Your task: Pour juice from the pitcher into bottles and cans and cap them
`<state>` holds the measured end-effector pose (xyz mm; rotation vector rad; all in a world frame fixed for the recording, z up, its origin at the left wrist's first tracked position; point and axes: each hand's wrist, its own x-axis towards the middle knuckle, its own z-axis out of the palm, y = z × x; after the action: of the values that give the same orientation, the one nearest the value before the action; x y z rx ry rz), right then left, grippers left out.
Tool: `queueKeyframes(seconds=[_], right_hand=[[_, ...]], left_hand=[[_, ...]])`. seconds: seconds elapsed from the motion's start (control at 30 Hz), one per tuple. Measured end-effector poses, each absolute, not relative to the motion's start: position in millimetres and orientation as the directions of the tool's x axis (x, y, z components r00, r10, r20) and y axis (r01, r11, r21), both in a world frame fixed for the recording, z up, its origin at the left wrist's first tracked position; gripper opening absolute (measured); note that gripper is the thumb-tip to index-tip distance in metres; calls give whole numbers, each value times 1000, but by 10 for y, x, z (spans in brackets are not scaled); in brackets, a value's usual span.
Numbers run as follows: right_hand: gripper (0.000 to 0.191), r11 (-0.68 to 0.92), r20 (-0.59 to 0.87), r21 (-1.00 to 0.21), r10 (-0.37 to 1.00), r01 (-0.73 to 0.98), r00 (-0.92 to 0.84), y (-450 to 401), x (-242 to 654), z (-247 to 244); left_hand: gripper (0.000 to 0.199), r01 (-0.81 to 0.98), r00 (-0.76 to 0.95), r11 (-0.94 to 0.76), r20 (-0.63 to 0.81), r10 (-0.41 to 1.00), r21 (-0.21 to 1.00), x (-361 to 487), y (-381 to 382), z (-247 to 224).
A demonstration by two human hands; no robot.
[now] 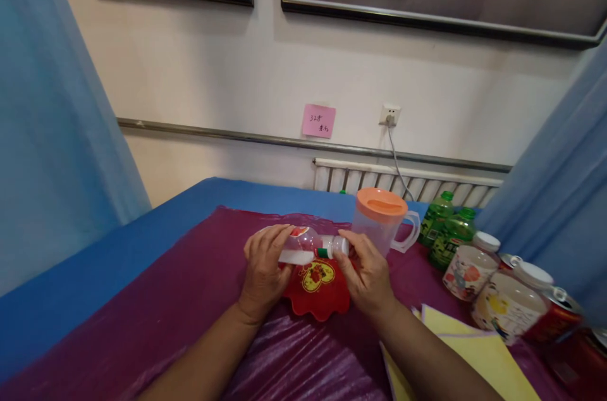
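Note:
A clear plastic bottle (308, 241) with a white cap lies sideways in the air above a red scalloped mat (318, 293) with a yellow heart design. My left hand (266, 265) is wrapped round the bottle's body. At the other end, the fingers of my right hand (365, 268) pinch the white cap (340, 246). A small green and red item shows at the bottle's neck; whether it is inside or behind cannot be made out. Just behind my right hand stands a clear pitcher (374, 227) with an orange lid.
Two green bottles (436, 217), clear jars with white lids (509, 303) and red cans (557, 319) stand on the right. Yellow cloths (467, 350) lie under my right forearm. A purple cover (190, 300) lies over the blue table surface (95, 287). Blue curtains hang on both sides.

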<state>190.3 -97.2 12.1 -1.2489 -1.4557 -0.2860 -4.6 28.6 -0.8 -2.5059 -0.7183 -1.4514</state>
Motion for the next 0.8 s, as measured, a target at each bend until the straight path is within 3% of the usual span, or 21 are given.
queueKeyframes(seconds=[0.3, 0.53, 0.7, 0.8], right_hand=[[30, 433, 854, -381, 502, 817, 133, -998, 1926, 173], [51, 485, 901, -264, 431, 834, 34, -1009, 1873, 120], [67, 442, 873, -367, 468, 819, 138, -1019, 1847, 109], [54, 402, 850, -439, 477, 803, 226, -998, 1881, 118]], left_hand=[[49, 468, 415, -873, 839, 352, 136, -43, 282, -22], [50, 491, 403, -854, 824, 398, 172, -77, 319, -59], [51, 500, 384, -853, 844, 375, 152, -94, 316, -27], [51, 486, 403, -864, 844, 355, 132, -86, 304, -8]])
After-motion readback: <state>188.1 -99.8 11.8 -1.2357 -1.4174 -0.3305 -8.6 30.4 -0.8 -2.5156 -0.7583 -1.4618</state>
